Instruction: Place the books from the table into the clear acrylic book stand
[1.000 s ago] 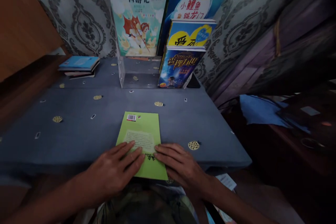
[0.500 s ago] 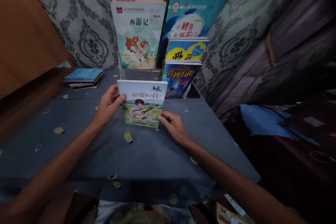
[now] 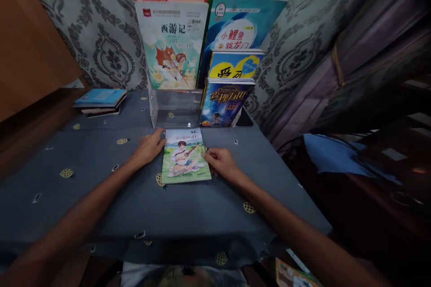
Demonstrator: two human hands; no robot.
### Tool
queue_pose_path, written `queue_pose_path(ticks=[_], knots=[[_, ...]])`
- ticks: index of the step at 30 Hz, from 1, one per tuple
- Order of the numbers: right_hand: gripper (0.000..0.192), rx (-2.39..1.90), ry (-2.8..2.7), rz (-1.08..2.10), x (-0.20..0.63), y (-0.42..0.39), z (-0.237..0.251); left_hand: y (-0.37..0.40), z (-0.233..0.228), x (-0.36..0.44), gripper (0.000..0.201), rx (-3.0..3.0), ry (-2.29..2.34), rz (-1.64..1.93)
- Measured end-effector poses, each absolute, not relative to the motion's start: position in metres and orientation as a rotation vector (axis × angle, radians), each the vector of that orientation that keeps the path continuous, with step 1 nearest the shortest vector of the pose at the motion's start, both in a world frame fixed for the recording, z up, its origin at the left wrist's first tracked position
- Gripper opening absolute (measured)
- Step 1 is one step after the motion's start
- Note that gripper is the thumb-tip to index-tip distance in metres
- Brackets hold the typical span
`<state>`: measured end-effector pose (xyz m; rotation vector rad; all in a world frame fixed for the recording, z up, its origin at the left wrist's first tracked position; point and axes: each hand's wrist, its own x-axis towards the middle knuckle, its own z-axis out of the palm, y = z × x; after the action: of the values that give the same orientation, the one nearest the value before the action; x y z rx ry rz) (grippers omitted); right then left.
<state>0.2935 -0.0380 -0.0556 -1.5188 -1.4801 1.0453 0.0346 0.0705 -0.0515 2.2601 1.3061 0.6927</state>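
The left hand [image 3: 150, 147] is laid with loose fingers against the top-left corner of the green book [image 3: 185, 156], which is set flat on the table [image 3: 101, 188], long axis pointing away. Its right edge is pinched by the right hand [image 3: 219, 161].

In front of me stands a table [image 3: 101, 197] under a dark blue-grey cloth dotted with small round yellow motifs. A paperback with a guitar-playing figure [image 3: 186, 156] lies flat on it, cover up, near the middle. Just behind it sits a clear acrylic book stand [image 3: 173, 110], and beside that, to the right, upright picture books [image 3: 225, 98]. At the far left corner lies a small stack of thin books [image 3: 100, 101], a blue one on top.
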Motion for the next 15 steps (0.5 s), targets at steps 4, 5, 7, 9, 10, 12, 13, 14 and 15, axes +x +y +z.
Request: queue_pose_path(ticks=[4, 5, 7, 9, 10, 12, 13, 14, 15], knots=[[0.029, -1.766, -1.778, 0.476, 0.298, -0.038, -0.049, 0.063, -0.053, 0.031, 0.033, 2.541, 1.485, 0.601], [0.027, -1.795, -1.825, 0.362, 0.296, -0.037, -0.047, 0.062, -0.055, 0.032, 0.033, 2.578, 1.49, 0.615], [0.025, -1.794, -1.92, 0.243, 0.287, -0.034, -0.041, 0.061, -0.059, 0.034, 0.035, 2.644, 1.444, 0.664], [0.024, -1.699, -2.053, 0.229, 0.271, -0.027, -0.036, 0.062, -0.065, 0.036, 0.036, 2.676, 1.362, 0.706], [0.024, -1.625, -2.121, 0.242, 0.26, -0.021, -0.035, 0.064, -0.067, 0.037, 0.037, 2.674, 1.336, 0.719], [0.032, -1.448, -2.252, 0.291, 0.239, -0.006, -0.036, 0.066, -0.071, 0.037, 0.038, 2.654, 1.313, 0.714], [0.038, -1.356, -2.297, 0.317, 0.229, 0.002, -0.038, 0.067, -0.071, 0.037, 0.039, 2.647, 1.313, 0.693], [0.043, -1.296, -2.316, 0.334, 0.22, 0.011, -0.041, 0.067, -0.071, 0.036, 0.039, 2.643, 1.316, 0.665], [0.046, -1.278, -2.313, 0.338, 0.212, 0.02, -0.044, 0.067, -0.071, 0.036, 0.039, 2.645, 1.316, 0.634]])
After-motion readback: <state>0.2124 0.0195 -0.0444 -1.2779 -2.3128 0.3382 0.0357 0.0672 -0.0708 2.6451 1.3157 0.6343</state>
